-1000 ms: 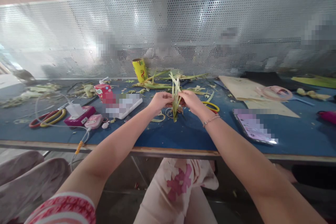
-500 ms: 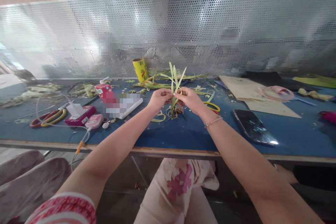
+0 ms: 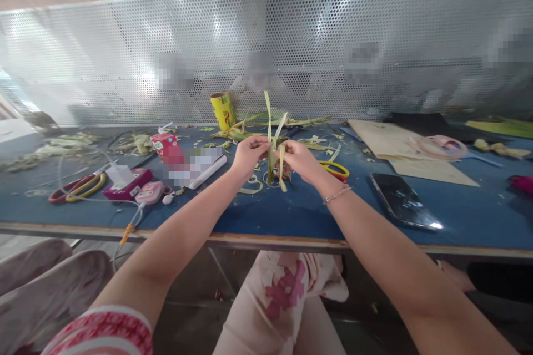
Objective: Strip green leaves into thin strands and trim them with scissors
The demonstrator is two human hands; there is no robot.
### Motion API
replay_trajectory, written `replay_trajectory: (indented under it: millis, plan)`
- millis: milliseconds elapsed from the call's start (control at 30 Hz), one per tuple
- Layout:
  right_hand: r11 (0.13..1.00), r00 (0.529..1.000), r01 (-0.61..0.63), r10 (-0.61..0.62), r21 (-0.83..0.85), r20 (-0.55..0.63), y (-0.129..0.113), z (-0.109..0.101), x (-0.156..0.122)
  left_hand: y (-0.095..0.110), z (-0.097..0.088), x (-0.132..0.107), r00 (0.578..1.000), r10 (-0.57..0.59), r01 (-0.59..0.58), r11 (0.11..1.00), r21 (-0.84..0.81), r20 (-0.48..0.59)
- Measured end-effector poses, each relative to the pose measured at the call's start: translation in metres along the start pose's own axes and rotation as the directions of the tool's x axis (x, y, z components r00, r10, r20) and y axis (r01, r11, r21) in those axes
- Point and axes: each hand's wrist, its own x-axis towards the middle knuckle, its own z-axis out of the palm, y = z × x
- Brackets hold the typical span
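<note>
Above the table, my left hand [image 3: 249, 156] pinches a bundle of pale green leaf strips [image 3: 270, 163], thumb and fingers closed at its middle. Two strip ends point upward from the bundle, and its darker lower end hangs below my fingers. My right hand [image 3: 303, 160], close beside the left, is closed on a separate pale leaf strip [image 3: 282, 169] that is bent downward in front of the bundle. My fingers hide where the strips meet. Cut leaf scraps and a curled strip [image 3: 251, 184] lie on the table below my hands.
Yellow-handled scissors [image 3: 335, 168] lie right of my hands, a phone [image 3: 402, 199] farther right. A yellow roll [image 3: 222, 111] stands before the perforated metal screen [image 3: 291, 28]. To the left are a red drink carton [image 3: 165, 146], a purple power strip [image 3: 129, 184] and a white cable.
One leaf strip that pointed upward is now folded down toward me at my right hand. Fewer strip ends stand up from the bundle. My hands have stayed nearly in place.
</note>
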Motion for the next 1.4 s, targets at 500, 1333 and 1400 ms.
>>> replay_trajectory:
  millis: [500, 1333, 1400]
  plan:
    - [0.873, 0.889, 0.415, -0.449, -0.257, -0.089, 0.000, -0.006, -0.001, 0.006, 0.003, -0.006, 0.993, 0.076, -0.079, 0.996, 0.038, 0.086]
    - [0.811, 0.834, 0.449, -0.531, -0.374, -0.150, -0.008, -0.010, -0.009, 0.011, 0.001, -0.007, 0.962, 0.159, -0.225, 0.921, 0.317, 0.222]
    - [0.815, 0.831, 0.459, -0.534, -0.354, -0.152, -0.007, -0.011, -0.008, 0.010, 0.000, -0.007, 0.939, 0.190, -0.282, 0.902, 0.327, 0.286]
